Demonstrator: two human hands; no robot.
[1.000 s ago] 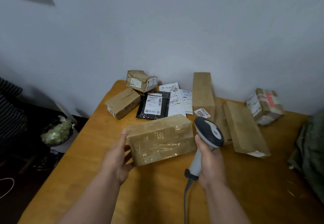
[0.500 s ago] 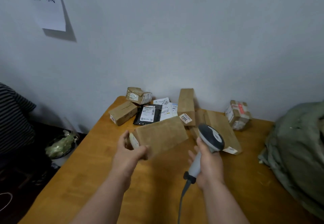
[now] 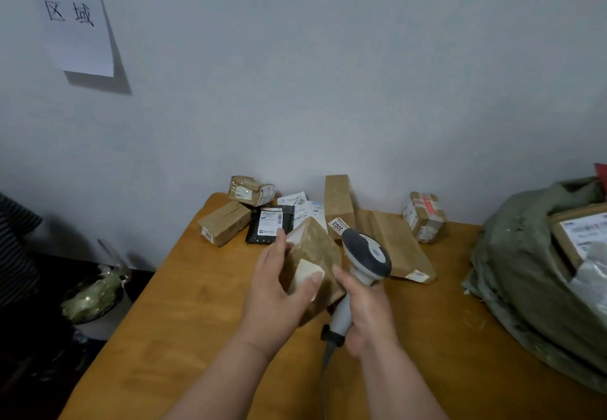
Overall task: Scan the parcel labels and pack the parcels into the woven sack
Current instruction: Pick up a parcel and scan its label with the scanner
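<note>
Over the bench (image 3: 197, 321): left hand (image 3: 279, 291) gripping a tilted brown parcel (image 3: 315, 255). Right hand (image 3: 368, 314) clutching the scanner (image 3: 364, 255), just beside.

Counts, head cam: 2 hands – left hand (image 3: 274, 291), right hand (image 3: 368, 313). 1 scanner (image 3: 366, 257). Brown boxes on or over the table (image 3: 184, 314): 6 – the held box (image 3: 317, 255), box w/ red-number tag (image 3: 225, 222), small taped box (image 3: 251, 189), tall box (image 3: 338, 203), long flat box (image 3: 395, 245), box w/ red tape (image 3: 423, 216). 1 black mailer (image 3: 271, 224). White mailers (image 3: 303, 207): approx 2, overlap so can't be sure. 1 green sack (image 3: 525, 281) w/ at least 1 labelled box (image 3: 579, 232) inside. 1 paper sign (image 3: 74, 15) on wall. 1 bin (image 3: 95, 298) on floor
</note>
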